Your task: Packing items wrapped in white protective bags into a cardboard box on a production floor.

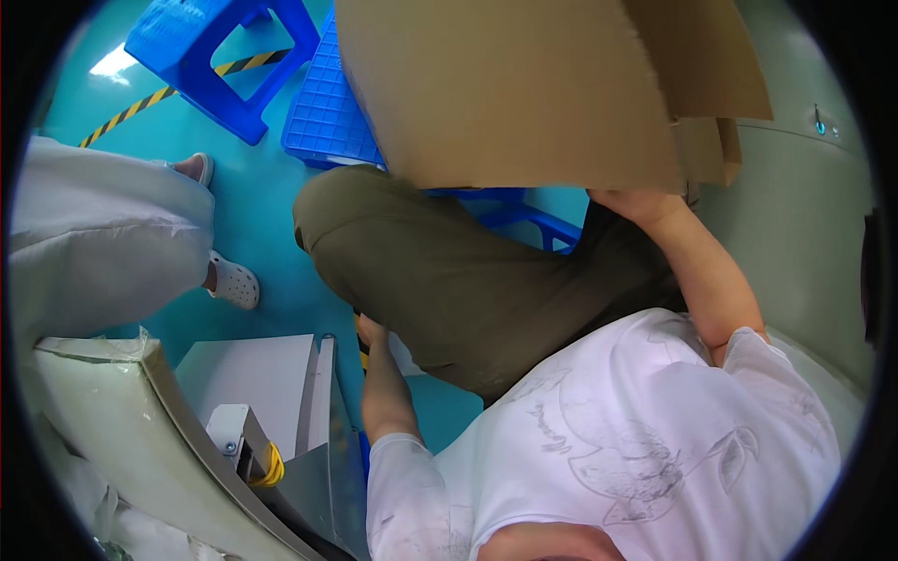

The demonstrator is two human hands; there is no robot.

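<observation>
Right now, right hand (pixel 636 201) up under bottom edge of big cardboard box (pixel 524 93), fingers tucked behind it, so grip hidden; cannot tell how far closed. Box raised in front of me, above blue crate (pixel 327 112), flaps loose at right. Left hand (pixel 371 332) down beside my knee, touching dark yellow-tipped object; fingers hidden too. Judging: box lifted, not yet set anywhere.

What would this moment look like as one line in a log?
right hand: holds cardboard box from below | left hand: down by knee, grip unclear | floor: blue stool, blue crate
</observation>
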